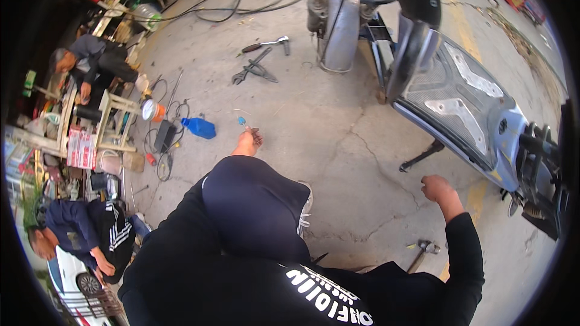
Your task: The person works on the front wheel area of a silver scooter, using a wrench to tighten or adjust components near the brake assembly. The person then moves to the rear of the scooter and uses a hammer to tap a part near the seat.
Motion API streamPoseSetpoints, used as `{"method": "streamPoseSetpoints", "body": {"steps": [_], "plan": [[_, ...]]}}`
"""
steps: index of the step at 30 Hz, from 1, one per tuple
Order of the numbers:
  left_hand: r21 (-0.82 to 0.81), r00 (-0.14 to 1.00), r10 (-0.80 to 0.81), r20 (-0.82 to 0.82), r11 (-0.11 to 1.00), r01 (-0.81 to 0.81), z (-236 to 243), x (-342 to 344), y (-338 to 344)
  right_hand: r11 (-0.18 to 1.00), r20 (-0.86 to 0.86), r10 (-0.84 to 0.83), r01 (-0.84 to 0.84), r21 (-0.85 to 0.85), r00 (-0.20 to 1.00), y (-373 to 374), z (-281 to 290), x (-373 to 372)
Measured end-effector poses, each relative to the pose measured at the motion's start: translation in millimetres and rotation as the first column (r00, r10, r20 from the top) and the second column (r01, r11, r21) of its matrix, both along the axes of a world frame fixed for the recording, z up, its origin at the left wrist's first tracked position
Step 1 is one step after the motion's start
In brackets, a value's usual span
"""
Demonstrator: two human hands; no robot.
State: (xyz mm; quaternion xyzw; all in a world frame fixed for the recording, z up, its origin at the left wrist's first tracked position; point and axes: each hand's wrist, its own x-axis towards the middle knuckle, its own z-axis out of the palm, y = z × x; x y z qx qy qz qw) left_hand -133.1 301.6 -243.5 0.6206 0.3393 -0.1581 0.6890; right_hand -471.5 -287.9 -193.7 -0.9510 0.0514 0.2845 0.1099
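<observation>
My left hand (249, 141) is out in front of my knee, low over the concrete. Its fingers are curled around a small blue-topped thing (242, 121), too small to name. To its left lies a blue plastic bottle (200, 128). My right hand (439, 189) is closed, near the kickstand (421, 158) of a grey-blue scooter (456, 87). Its curled fingers hide whether anything is in them. Beyond my left hand lie a ratchet wrench (266, 45), an adjustable wrench (249, 67) and a plier-like tool (264, 73).
A hammer (425, 250) lies below my right hand. At left are a black box (164, 136) with cables, an orange-and-white tub (153, 110) and a wooden stool (116, 122). Two people (90, 63) sit there. A black hose (244, 9) loops across the far ground.
</observation>
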Motion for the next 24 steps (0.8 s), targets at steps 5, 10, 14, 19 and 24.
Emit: {"method": "streamPoseSetpoints", "body": {"steps": [5, 10, 14, 19, 24], "plan": [[-0.006, 0.971, 0.236, -0.023, 0.972, -0.236, -12.1, -0.6, 25.7, 1.000, -0.114, 0.022, -0.022, -0.004, 0.993, 5.6, 5.3, -4.5], [-0.134, 0.885, 0.464, 0.047, 0.881, -0.455, -23.2, -4.2, 76.7, 0.998, -0.096, 0.055, -0.052, 0.035, 0.994, 16.3, 5.8, 12.0], [-0.275, 0.778, 0.627, 0.045, 0.757, -0.593, -11.2, -1.6, 37.2, 1.000, -0.128, 0.005, -0.008, -0.022, 0.992, 1.2, 7.7, 3.3], [-0.346, 0.846, 0.533, 0.028, 0.799, -0.492, 16.7, -10.6, 32.4, 1.000, -0.141, 0.022, -0.023, -0.006, 0.990, 3.3, -0.9, 6.9], [-0.367, 0.936, 0.352, -0.006, 0.870, -0.329, 30.6, 0.2, -28.0, 1.000, -0.167, 0.012, -0.013, -0.009, 0.986, 3.3, 2.6, 6.4]]}}
